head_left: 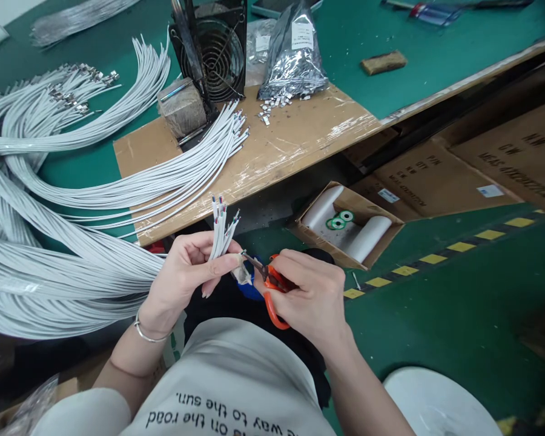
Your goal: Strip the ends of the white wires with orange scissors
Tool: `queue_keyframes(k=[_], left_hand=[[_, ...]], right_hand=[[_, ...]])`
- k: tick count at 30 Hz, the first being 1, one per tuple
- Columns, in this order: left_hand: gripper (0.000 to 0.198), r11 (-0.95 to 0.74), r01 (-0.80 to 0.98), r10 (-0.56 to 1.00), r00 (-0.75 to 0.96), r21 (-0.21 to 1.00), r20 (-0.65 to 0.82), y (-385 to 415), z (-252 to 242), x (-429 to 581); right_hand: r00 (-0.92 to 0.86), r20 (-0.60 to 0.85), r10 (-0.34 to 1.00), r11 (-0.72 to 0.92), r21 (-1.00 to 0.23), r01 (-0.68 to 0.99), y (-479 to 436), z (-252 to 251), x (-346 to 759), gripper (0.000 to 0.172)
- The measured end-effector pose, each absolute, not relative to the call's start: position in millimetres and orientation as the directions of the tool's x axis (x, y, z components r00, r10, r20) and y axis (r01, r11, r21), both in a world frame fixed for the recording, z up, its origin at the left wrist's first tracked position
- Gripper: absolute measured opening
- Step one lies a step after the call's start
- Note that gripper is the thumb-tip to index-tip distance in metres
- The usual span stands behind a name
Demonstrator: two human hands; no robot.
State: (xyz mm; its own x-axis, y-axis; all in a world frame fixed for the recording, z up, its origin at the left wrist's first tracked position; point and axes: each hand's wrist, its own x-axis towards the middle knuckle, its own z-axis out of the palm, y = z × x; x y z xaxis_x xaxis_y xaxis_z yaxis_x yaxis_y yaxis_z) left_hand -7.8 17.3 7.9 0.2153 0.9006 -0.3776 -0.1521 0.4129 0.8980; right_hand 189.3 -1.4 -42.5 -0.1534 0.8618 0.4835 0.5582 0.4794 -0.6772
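- Cables (pixel 49 266): a big heap of white leads sweeps in from the left edge across the green bench (pixel 436 54), curving toward the middle.
- Left hand (pixel 181 275): fingers curled and pressed together around a small bundle (pixel 220 233) of white cable ends, thumb on the right side of it. The bundle stands nearly upright in front of the chest, long axis running bottom to top with a slight lean right; its stripped, coloured wire tips point up and away from the person. A bracelet (pixel 148 333) sits on the wrist.
- Board (pixel 277 145): a taped cardboard sheet lies on the bench just behind the bundle, with more cable ends fanned over it, tips pointing right. A fan (pixel 218 54) stands at its back edge, a silver bag (pixel 293 60) and small metal clips (pixel 272 106) just beside it.
- Scissors (pixel 270 287): orange handles, blades pointing left toward the base of the bundle, tip just beside the left thumb.
- Right hand (pixel 311 300): closed round the scissor handles, fingers through the loops.
- Box (pixel 347 227): open carton on the floor to the right, holding white rolls and green tape rings.
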Motion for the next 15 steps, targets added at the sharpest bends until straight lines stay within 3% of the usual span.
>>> queue_keyframes(k=[10,15], left_hand=[[0.023,0.396,-0.12,0.91,0.182,0.91,-0.372,16,6,-6],[0.025,0.385,-0.12,0.916,0.169,0.915,-0.363,17,8,-2]], right_hand=[[-0.089,0.541,0.836,0.473,-0.628,0.618,-1,-47,185,0.043],[0.048,0.505,0.862,0.411,-0.751,0.517,-3,-54,167,0.039]])
